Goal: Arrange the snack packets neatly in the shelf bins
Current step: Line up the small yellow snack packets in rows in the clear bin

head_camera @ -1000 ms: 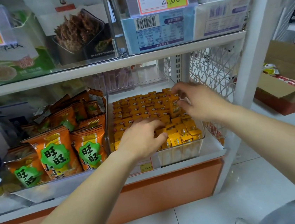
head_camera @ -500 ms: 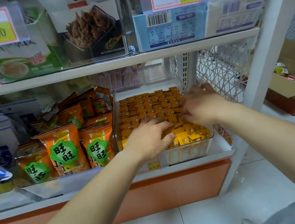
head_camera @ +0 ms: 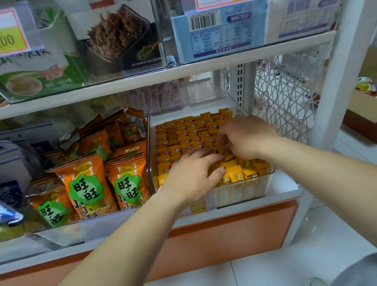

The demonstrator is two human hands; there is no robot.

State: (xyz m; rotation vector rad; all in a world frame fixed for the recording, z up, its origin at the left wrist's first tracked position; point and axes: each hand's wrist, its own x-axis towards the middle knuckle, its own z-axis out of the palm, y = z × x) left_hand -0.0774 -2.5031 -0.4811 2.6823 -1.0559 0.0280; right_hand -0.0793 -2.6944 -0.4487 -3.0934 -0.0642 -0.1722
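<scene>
A clear shelf bin (head_camera: 244, 191) on the lower shelf holds several rows of small orange snack packets (head_camera: 181, 134), with loose yellow packets (head_camera: 240, 172) heaped at its front. My left hand (head_camera: 193, 177) lies flat on the packets at the bin's front left, fingers straight and pointing right. My right hand (head_camera: 245, 136) reaches in from the right over the middle rows. Its fingers bend down among the packets, and the tips are hidden, so a pinch cannot be made out.
Left of the bin stand orange bags with green labels (head_camera: 86, 185) in another clear tray. The upper shelf (head_camera: 151, 76) hangs low over the bins. A white mesh panel (head_camera: 281, 99) and a post (head_camera: 346, 54) close the right side; a cardboard box (head_camera: 371, 110) sits beyond.
My right hand has come forward from the bin's back right corner to the middle rows. My left hand's fingers have stretched out flat across the front packets.
</scene>
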